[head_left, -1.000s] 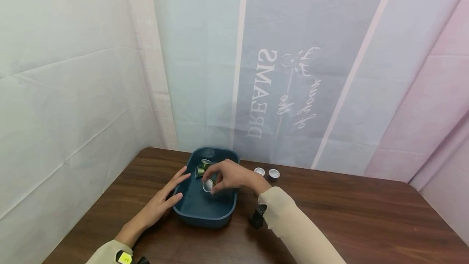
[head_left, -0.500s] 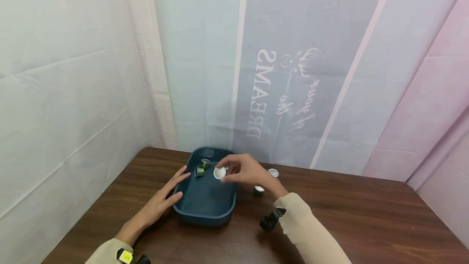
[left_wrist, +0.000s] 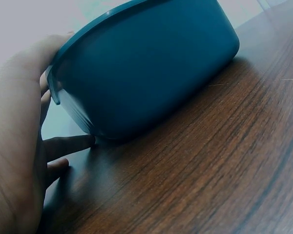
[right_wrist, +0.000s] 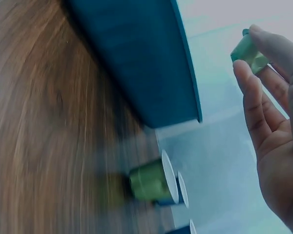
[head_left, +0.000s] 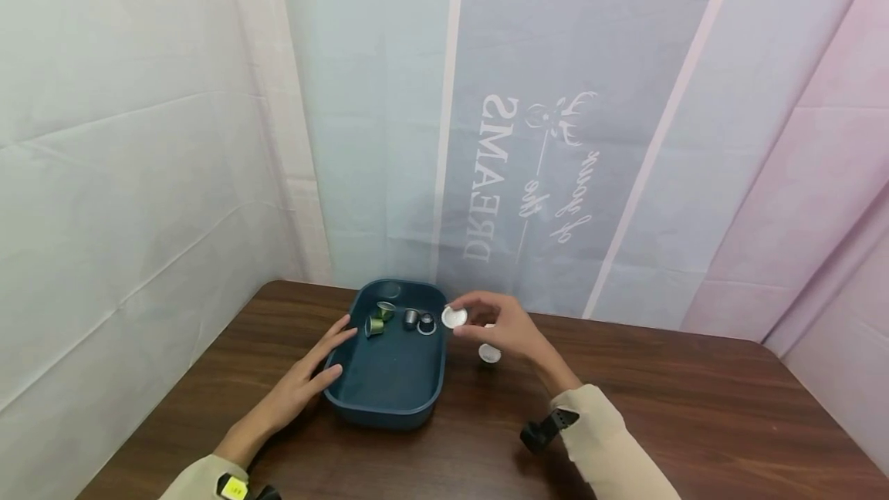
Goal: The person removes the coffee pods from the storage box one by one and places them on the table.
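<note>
My right hand pinches a green coffee capsule between thumb and fingers, just beyond the right rim of a dark blue bin. The capsule's pale lid faces the head camera. With fingers spread and fairly straight, my left hand rests against the bin's left side. Inside the bin lie two green capsules, one in front of the other, and two dark capsules, the left one beside the right one.
Right of the bin, a green capsule stands lid up on the wooden table. Two blue capsules are close by, one partly behind it, another at the right wrist view's lower edge. A printed curtain hangs behind the table.
My right hand has carried the capsule up and right, from inside the bin to beyond its right rim. The dark capsules have come into sight. My left hand stays at the bin.
</note>
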A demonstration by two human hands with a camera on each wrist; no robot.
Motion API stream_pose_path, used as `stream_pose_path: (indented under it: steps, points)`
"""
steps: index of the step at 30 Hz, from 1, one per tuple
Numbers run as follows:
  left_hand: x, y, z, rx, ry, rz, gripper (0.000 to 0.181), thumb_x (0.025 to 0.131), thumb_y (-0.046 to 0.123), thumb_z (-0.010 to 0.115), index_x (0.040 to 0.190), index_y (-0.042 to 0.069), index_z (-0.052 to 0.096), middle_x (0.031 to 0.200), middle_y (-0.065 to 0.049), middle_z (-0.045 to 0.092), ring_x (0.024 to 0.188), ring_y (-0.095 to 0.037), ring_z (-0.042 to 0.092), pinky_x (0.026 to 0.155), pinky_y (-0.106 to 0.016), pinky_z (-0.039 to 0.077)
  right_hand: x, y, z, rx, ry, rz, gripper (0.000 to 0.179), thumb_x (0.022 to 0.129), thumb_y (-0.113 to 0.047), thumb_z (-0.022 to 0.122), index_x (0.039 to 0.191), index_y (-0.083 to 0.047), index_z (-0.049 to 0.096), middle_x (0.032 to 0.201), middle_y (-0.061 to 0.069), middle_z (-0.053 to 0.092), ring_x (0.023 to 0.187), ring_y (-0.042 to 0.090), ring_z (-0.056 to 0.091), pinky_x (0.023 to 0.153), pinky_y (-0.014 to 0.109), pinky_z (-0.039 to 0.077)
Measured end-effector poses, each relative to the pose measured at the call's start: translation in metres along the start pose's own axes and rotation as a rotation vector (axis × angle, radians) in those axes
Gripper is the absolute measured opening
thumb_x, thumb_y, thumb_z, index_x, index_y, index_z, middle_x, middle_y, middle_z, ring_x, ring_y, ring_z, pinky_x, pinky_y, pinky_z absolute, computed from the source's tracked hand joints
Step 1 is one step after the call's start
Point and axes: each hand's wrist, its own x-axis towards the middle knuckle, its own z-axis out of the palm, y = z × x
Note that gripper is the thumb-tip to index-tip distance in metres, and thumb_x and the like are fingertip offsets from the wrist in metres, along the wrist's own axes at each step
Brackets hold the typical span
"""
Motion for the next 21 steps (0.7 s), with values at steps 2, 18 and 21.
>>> stream_pose_path:
  steps: [2,18,21]
  points:
    - [0.000,0.000,0.000,0.007,0.000,0.003,0.054,0.101,0.006,0.042,0.151,0.020,0.029,0.160,-0.004,0.008,0.142,-0.036,0.010,0.097,-0.074,0.016,-0.006,0.000,-0.005,0.009,0.037,0.002,0.031,0.082,-0.011,0.077,0.111,-0.008,0.068,0.100,0.004,0.068,0.080,0.021,0.062,0.066,0.032,0.051]
    - [0.000,0.000,-0.001,0.017,0.007,0.033,0.056,0.100,0.003,0.041,0.151,0.020,0.029,0.160,-0.007,0.009,0.144,-0.021,0.010,0.096,-0.074,0.017,-0.053,0.047,-0.027,0.014,0.211,0.046,0.029,0.081,-0.011,0.078,0.109,-0.014,0.069,0.103,0.004,0.068,0.083,0.023,0.061,0.069,0.031,0.052]
    - [-0.001,0.000,0.001,0.013,0.000,0.036,0.056,0.100,0.002,0.041,0.151,0.018,0.028,0.159,-0.009,0.008,0.144,-0.020,0.009,0.096,-0.074,0.017,-0.063,0.050,-0.029,0.030,0.211,0.074,0.030,0.081,-0.016,0.078,0.110,-0.015,0.068,0.104,0.003,0.068,0.084,0.028,0.062,0.070,0.033,0.053]
